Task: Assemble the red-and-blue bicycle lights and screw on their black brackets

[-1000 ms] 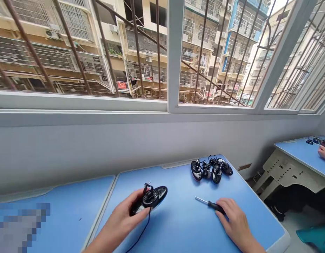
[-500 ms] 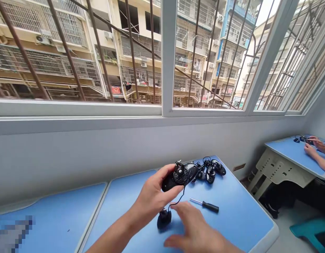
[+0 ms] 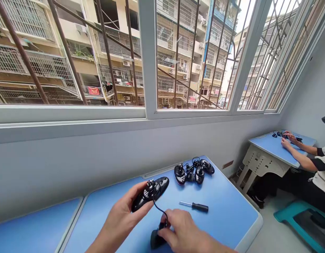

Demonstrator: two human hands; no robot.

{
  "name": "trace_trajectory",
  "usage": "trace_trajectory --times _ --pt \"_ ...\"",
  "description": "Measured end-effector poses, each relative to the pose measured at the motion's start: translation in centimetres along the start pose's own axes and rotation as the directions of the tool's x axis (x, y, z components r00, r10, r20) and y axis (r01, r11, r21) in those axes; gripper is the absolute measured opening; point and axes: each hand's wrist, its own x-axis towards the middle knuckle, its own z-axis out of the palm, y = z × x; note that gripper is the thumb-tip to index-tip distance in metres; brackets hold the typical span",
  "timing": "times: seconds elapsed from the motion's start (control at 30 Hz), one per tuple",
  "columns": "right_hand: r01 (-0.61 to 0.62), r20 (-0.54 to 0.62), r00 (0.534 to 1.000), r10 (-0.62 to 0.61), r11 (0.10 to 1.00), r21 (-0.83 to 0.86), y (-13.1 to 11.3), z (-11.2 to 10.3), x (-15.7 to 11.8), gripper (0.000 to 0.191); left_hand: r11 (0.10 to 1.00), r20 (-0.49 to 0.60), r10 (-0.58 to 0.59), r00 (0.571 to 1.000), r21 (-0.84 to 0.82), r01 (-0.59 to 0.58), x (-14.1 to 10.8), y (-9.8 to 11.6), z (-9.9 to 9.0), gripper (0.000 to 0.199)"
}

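A glossy black oval device (image 3: 160, 187) is gripped at its near end by my left hand (image 3: 125, 212), thumb below and fingers behind. From its middle a thin black cable curves down to a smaller black part (image 3: 156, 239) low over the blue tabletop. My right hand (image 3: 182, 228) pinches the upper end of that smaller part, thumb and fingers closed round it. To the right of my hands, a screwdriver (image 3: 200, 207) with a black handle lies on the table. Whether the smaller part touches the tabletop I cannot tell.
Several similar black devices (image 3: 199, 174) with cables lie at the back of the blue table (image 3: 225, 207). A wall and barred windows stand behind. On the right, a person (image 3: 303, 158) works at another table (image 3: 273, 149), near a teal stool (image 3: 291, 214).
My right hand has gone from open to closed on the smaller black part. The view has turned to the right, showing more of the other person and the stool.
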Motion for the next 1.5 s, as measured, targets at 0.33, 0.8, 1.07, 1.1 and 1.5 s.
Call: trace_trajectory --times 0.33,0.8,1.07,1.1,1.5 --pt "-0.170 -0.230 0.967 0.111 0.951 -0.257 6.0 -9.0 1.5 0.018 0.999 0.116 -0.035 0.993 0.021 0.033 2.0 -4.3 5.5 0.043" --pt "-0.118 -0.165 0.981 0.100 0.987 -0.106 9.0 -6.9 1.4 0.031 0.893 0.108 0.239 0.965 0.366 -0.263 2.4 -7.5 8.2 0.034" --pt "-0.184 -0.255 0.949 0.187 0.982 0.033 10.2 -7.3 -2.7 0.034 0.874 0.138 0.264 0.955 0.384 -0.297 1.8 -8.1 8.0 0.042" --pt "-0.206 -0.265 0.941 0.209 0.978 0.040 10.3 -7.2 -3.1 0.036 0.876 0.143 0.263 0.954 0.380 -0.298 1.8 -8.0 8.0 0.038" --pt "-0.120 -0.284 0.947 0.150 0.986 0.118 10.4 -5.5 -2.6 0.030 0.924 0.121 0.245 0.962 0.272 -0.270 1.3 -8.9 8.3 0.036"
